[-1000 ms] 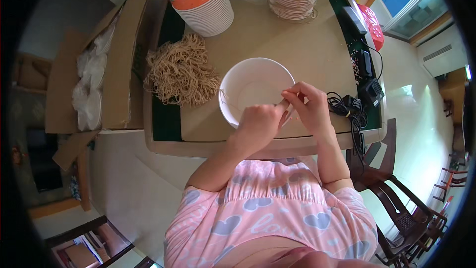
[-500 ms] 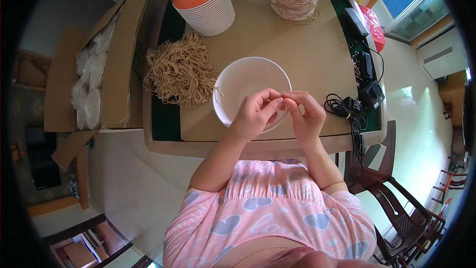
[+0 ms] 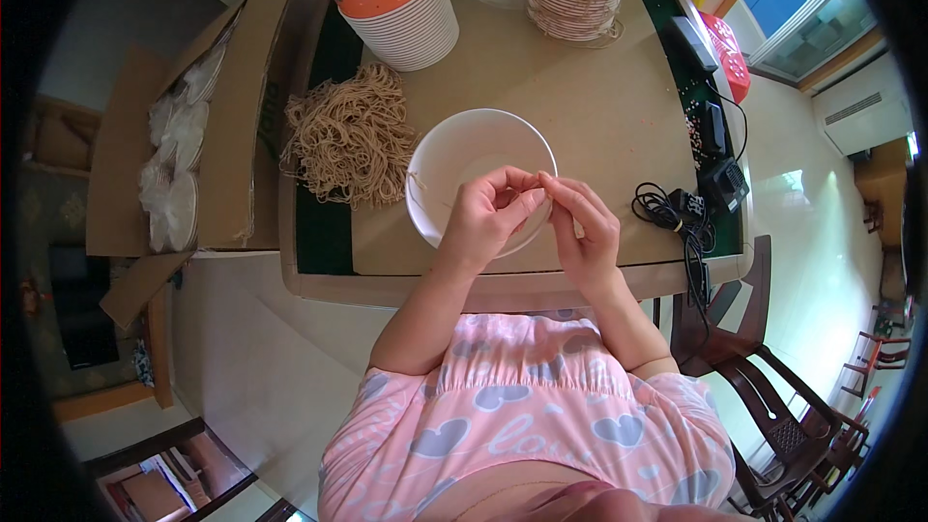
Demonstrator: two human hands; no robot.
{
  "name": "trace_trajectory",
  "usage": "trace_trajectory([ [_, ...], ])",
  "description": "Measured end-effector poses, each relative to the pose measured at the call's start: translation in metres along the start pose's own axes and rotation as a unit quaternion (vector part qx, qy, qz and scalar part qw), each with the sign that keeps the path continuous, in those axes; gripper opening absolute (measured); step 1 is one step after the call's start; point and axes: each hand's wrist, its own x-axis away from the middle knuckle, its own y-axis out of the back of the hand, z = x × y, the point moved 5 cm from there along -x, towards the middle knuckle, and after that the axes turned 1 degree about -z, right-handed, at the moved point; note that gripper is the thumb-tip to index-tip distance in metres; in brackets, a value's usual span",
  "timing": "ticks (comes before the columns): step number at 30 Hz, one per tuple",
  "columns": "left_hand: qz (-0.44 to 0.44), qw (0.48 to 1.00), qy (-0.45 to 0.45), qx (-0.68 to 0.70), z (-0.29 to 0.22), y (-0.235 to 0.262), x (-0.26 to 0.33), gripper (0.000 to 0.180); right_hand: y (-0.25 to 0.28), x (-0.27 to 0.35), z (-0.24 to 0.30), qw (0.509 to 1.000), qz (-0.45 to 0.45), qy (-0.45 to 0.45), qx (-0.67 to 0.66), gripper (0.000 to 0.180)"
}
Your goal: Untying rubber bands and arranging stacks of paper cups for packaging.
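Note:
A white paper bucket point(image 3: 449, 150) stands mouth up near the table's front edge. A short piece of tan cord point(image 3: 414, 180) shows at its left rim. Over the bucket's near right rim, my left hand point(image 3: 493, 211) is closed in a pinch. My right hand point(image 3: 586, 230) pinches right beside it, the fingertips of both meeting. What lies between the fingers is hidden or too small to make out. To the left of the bucket lies a tangled heap of tan cords point(image 3: 353, 140).
Behind stand two stacks of orange-patterned paper buckets, one left point(image 3: 401, 24) and one right point(image 3: 577, 10), cords hanging on the right one. An open cardboard box point(image 3: 232, 145) with wrapped white items flanks the table's left. Black cables and adapters point(image 3: 677, 208) lie on the right edge.
The bucket has shifted slightly left, and both hands have moved left with it. My fingertips have come up a little, still pinched together.

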Motion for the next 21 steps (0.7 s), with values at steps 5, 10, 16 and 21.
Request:
trace_trajectory([
  [5, 0.008, 1.0, -0.005, 0.002, -0.001, 0.002, 0.001, 0.008, 0.001, -0.001, -0.001, 0.998, 0.031, -0.042, -0.04, 0.034],
  [10, 0.016, 1.0, -0.004, -0.009, 0.0, 0.002, 0.001, 0.008, 0.002, -0.002, -0.003, 0.998, 0.04, -0.039, -0.04, 0.031],
  [16, 0.014, 0.997, -0.03, -0.073, -0.008, -0.001, 0.003, 0.008, 0.004, -0.004, -0.01, 0.995, 0.02, -0.076, -0.068, 0.02],
  [21, 0.008, 0.989, -0.063, -0.136, -0.009, 0.0, 0.003, 0.008, 0.005, -0.003, -0.013, 0.991, 0.021, -0.104, -0.08, 0.017],
])
